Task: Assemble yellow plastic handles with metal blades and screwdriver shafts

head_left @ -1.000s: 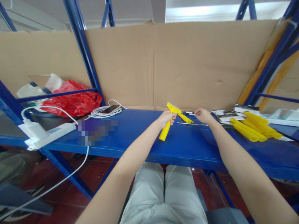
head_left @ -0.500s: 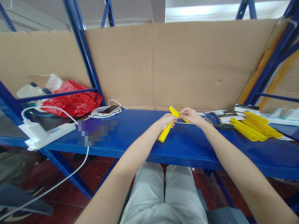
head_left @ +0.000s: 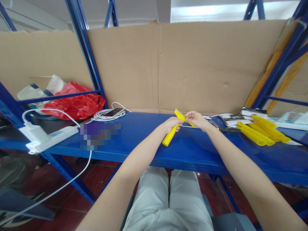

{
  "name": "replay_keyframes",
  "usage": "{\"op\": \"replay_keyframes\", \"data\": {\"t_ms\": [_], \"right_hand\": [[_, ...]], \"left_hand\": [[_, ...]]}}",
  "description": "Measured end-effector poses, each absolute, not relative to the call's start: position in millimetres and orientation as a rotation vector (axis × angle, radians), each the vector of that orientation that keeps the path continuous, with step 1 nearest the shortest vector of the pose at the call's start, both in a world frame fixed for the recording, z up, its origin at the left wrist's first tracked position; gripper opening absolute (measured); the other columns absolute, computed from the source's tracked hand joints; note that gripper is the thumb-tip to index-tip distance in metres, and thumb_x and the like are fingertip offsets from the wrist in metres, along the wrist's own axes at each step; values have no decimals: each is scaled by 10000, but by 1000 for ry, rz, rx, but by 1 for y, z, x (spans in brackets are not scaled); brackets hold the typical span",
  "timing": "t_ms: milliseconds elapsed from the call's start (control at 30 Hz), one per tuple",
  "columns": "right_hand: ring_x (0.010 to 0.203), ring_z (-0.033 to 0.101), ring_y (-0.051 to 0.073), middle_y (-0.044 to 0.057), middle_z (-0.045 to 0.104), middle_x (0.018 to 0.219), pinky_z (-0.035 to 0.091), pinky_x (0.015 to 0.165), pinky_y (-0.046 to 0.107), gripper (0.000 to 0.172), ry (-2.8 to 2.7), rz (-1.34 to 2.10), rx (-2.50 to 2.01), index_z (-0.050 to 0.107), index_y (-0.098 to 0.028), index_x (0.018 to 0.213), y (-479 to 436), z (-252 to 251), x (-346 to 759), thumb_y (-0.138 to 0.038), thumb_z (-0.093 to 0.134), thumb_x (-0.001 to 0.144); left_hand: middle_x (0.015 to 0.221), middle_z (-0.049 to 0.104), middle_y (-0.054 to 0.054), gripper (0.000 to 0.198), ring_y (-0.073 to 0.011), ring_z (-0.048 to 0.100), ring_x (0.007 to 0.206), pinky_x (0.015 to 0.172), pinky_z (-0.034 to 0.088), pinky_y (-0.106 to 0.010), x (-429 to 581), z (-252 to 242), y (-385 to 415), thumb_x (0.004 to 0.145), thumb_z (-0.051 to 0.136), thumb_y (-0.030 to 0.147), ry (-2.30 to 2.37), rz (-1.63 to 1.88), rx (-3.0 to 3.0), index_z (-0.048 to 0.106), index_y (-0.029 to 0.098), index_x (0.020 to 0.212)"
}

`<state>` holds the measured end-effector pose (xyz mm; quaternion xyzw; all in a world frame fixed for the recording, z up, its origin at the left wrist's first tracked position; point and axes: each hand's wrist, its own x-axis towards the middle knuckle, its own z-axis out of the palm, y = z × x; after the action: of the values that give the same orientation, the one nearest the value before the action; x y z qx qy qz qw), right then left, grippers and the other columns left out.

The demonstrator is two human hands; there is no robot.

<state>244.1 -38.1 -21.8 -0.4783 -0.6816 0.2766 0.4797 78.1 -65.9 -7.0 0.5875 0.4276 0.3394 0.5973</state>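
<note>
Caution: the yellow tool [head_left: 169, 136] is depending mainly on the left hand [head_left: 173, 124] for visible support, so it could be twisting if the right hand [head_left: 196, 120] is pressing off-axis at the head. A pale strip is edging the head; if this is a blade, a slipping finger could be meeting it. Any small part at the right fingertips could be dropping onto the blue surface [head_left: 141, 134] if the pinch is slackening. The right forearm is passing close to a black handle [head_left: 229, 130], and a careless sweep could be shifting it. Position: the left fingers are wrapping the tool's neck and closing firmly around it, with the handle pointing toward 7 o'clock and the head projecting toward 1 o'clock. The right fingers are bunching at 2 o'clock from the left hand, beside the head's near end; whether they are touching it or pinching anything, one cannot tell. A 2nd yellow piece [head_left: 192, 124] is showing at the right hand's 8 o'clock side, partly hidden. Yellow tubes [head_left: 262, 131] are lying stacked at 3 o'clock.
</note>
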Motion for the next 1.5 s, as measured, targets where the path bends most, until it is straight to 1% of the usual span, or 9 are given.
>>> {"op": "replay_keyframes", "data": {"t_ms": [167, 267, 333, 433, 567, 700, 933, 1133, 1500], "right_hand": [[850, 612, 173, 22, 653, 872, 515, 894, 396, 275, -1599, 631, -1171, 581, -205, 822, -32, -25, 246, -169, 764, 620], [921, 634, 179, 25, 666, 927, 510, 911, 377, 309, -1496, 746, -1148, 580, -218, 879, -35, -23, 245, -165, 759, 632], [880, 658, 170, 18, 672, 905, 523, 869, 348, 313, -1420, 896, -1124, 572, -221, 910, -40, -21, 243, -139, 735, 656], [764, 668, 145, 3, 673, 841, 537, 761, 291, 312, -1329, 1061, -1073, 562, -220, 920, -48, -17, 238, -90, 705, 675], [675, 644, 110, -9, 666, 784, 519, 643, 224, 291, -1268, 1136, -1014, 564, -214, 894, -53, -13, 234, -42, 678, 688], [629, 619, 91, -20, 656, 755, 492, 578, 195, 287, -1233, 1170, -986, 568, -209, 880, -54, -12, 233, -20, 672, 692], [622, 610, 93, -14, 654, 740, 470, 562, 191, 283, -1220, 1199, -956, 579, -202, 873, -54, -13, 234, -9, 674, 689], [637, 616, 94, -17, 657, 767, 471, 564, 189, 300, -1210, 1198, -951, 582, -209, 860, -52, -14, 235, -9, 693, 665], [660, 611, 99, -20, 649, 784, 464, 559, 191, 306, -1241, 1161, -956, 578, -213, 855, -51, -16, 235, -46, 723, 645]], "left_hand": [[505, 415, 84, 117, -47, 357, 358, 396, 278, -156, 75, -7, -64, 909, 479, 66, 919, 815, 1308, 530, 166, 874], [508, 407, 85, 147, -40, 327, 348, 391, 267, -158, 75, -3, -70, 909, 484, 64, 901, 844, 1262, 502, 174, 812], [507, 399, 87, 156, -39, 318, 344, 386, 257, -160, 76, 0, -73, 909, 484, 65, 889, 846, 1247, 501, 173, 798], [506, 396, 84, 158, -42, 318, 345, 382, 254, -164, 76, 1, -75, 915, 472, 67, 859, 845, 1245, 518, 166, 801], [507, 398, 82, 174, -43, 315, 345, 382, 254, -169, 76, 0, -74, 916, 462, 61, 835, 858, 1228, 507, 169, 788], [499, 393, 84, 200, -42, 309, 335, 374, 241, -170, 76, 2, -75, 929, 442, 62, 834, 852, 1218, 491, 173, 770], [493, 392, 88, 189, -41, 317, 329, 373, 248, -165, 76, 2, -76, 924, 452, 60, 828, 860, 1218, 492, 173, 778], [472, 390, 95, 219, -37, 311, 313, 362, 249, -163, 77, 3, -77, 943, 420, 53, 838, 852, 1230, 479, 173, 770], [494, 391, 87, 166, -43, 313, 334, 373, 250, -163, 77, 2, -75, 904, 461, 63, 831, 854, 1207, 493, 174, 784]]}}
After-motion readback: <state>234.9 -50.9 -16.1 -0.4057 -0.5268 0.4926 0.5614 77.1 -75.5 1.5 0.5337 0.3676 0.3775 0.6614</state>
